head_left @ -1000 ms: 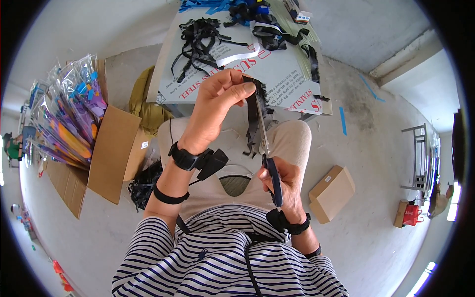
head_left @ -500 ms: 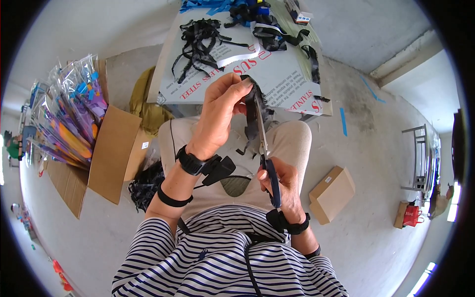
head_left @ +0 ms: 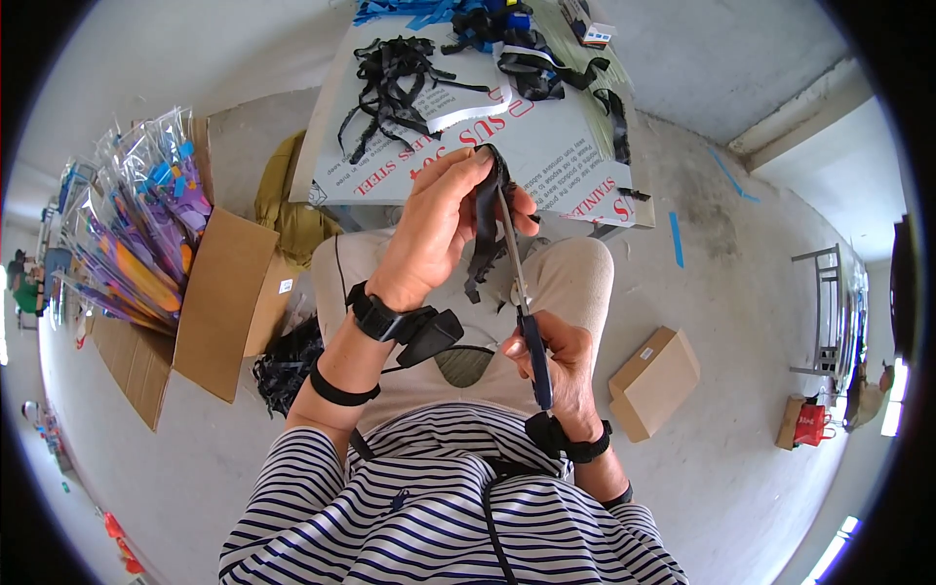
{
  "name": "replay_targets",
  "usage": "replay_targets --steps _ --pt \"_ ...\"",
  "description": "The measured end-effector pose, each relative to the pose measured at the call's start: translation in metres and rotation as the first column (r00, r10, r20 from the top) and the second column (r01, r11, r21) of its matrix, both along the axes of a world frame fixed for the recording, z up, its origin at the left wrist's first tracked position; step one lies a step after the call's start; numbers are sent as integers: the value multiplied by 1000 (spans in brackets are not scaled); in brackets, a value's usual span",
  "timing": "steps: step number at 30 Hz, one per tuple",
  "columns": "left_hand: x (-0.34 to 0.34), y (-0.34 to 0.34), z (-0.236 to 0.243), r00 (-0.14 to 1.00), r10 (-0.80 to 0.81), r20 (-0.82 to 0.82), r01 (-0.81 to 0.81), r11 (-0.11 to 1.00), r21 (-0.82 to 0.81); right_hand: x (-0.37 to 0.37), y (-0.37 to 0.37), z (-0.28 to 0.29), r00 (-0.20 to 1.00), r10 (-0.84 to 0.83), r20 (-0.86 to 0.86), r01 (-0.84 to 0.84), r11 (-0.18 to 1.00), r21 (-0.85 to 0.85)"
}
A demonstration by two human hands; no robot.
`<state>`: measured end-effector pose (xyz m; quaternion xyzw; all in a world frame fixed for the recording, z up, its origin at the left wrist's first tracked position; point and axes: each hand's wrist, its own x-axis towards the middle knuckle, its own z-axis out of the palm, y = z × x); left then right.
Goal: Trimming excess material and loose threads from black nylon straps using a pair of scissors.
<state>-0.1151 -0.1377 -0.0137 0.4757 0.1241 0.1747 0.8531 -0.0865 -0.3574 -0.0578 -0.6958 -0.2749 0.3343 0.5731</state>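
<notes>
My left hand (head_left: 444, 214) pinches a black fabric strip (head_left: 487, 224) at its top between thumb and fingers, above my lap at the table's near edge. The strip dangles down, its lower end ragged. My right hand (head_left: 561, 356) grips scissors with dark navy handles (head_left: 536, 361) below it. The long silver blades (head_left: 517, 268) point up along the strip's right side, the tip reaching into my left hand's fingers. Tangled black strips (head_left: 390, 73) lie on the table (head_left: 322, 175), which has a printed protective sheet on top. More dark strips and a white band (head_left: 453, 119) lie there too.
A cardboard box (head_left: 219, 312) of bagged colourful items stands left, by an olive cloth (head_left: 278, 190) and black heap (head_left: 288, 370). A small carton (head_left: 653, 385) lies on the floor right. A metal rack (head_left: 827, 312) and red bag (head_left: 811, 424) are far right, a person (head_left: 24, 288) far left.
My left hand has shifted slightly, and more of its fingers now show right of the blades. The strip's dangling part has moved left, and the blade tip sits further into that hand.
</notes>
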Motion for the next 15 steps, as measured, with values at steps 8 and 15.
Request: replay_targets --steps 8,15 --pt "2 -6 -5 998 55 -23 -56 998 -11 1 5 -4 996 79 -35 -78 997 21" --pt "0 -8 -9 999 39 -27 -38 999 38 1 9 0 998 64 -9 -64 998 15"
